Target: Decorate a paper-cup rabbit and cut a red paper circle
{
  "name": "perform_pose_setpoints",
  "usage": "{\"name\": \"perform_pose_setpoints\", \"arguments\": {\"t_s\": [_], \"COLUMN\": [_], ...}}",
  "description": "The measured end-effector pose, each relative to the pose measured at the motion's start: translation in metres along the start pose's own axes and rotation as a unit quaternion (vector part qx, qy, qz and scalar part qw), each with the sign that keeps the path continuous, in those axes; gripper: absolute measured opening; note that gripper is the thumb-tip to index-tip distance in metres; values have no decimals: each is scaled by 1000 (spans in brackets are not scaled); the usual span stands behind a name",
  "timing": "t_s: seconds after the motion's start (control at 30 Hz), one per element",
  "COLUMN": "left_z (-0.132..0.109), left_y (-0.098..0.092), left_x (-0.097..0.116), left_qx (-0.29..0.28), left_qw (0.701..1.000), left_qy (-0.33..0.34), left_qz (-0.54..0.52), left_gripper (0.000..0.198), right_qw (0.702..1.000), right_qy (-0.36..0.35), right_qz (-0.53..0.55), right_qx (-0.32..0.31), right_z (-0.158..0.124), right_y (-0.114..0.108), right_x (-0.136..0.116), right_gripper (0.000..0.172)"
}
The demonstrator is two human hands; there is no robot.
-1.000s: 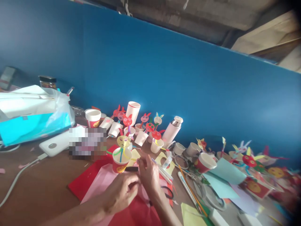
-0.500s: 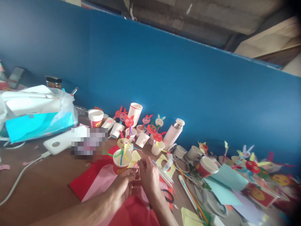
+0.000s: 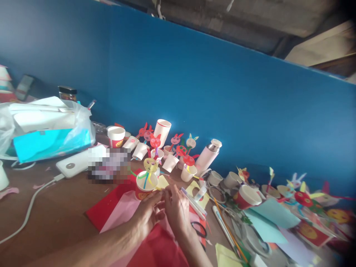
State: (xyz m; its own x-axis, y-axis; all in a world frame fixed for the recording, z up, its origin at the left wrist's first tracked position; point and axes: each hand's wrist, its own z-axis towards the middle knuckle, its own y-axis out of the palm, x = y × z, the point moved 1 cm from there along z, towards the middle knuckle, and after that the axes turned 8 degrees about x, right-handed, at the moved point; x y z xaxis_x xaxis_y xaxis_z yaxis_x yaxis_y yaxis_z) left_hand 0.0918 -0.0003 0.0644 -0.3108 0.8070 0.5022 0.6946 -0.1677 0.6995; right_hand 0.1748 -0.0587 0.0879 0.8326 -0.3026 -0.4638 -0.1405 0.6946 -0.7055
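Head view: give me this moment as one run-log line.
left hand, right hand: close together | below: red paper, pink paper | anything held: cannot tell | beyond left hand: paper cup with yellow face

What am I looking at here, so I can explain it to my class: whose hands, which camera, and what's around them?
There is no machine: these are one person's own bare left hand and bare right hand. Every picture comes from a single head-worn camera looking forward and down. The hands are close together over bright red paper and pale pink paper on a brown tabletop. Just beyond stands a red-and-white paper cup, with a round yellow paper face above its rim. Farther back are white paper cups and a pale pink cylindrical bottle. I cannot tell whether anything small is in their grip.
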Motion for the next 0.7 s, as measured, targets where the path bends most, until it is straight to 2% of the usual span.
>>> {"name": "perform_pose_setpoints", "arguments": {"t_s": [0.23, 0.7], "left_z": [4, 10], "left_y": [-4, -8], "left_x": [0, -4], "left_qx": [23, 10], "left_qw": [1000, 999], "left_qy": [4, 32], "left_qz": [16, 27], "left_gripper": [22, 22], "right_qw": [997, 997], "right_qy": [-61, -59], "right_qz": [-47, -43], "right_qx": [19, 2], "right_z": [-2, 1], "right_y": [0, -4], "right_x": [1, -4], "right_gripper": [18, 19]}}
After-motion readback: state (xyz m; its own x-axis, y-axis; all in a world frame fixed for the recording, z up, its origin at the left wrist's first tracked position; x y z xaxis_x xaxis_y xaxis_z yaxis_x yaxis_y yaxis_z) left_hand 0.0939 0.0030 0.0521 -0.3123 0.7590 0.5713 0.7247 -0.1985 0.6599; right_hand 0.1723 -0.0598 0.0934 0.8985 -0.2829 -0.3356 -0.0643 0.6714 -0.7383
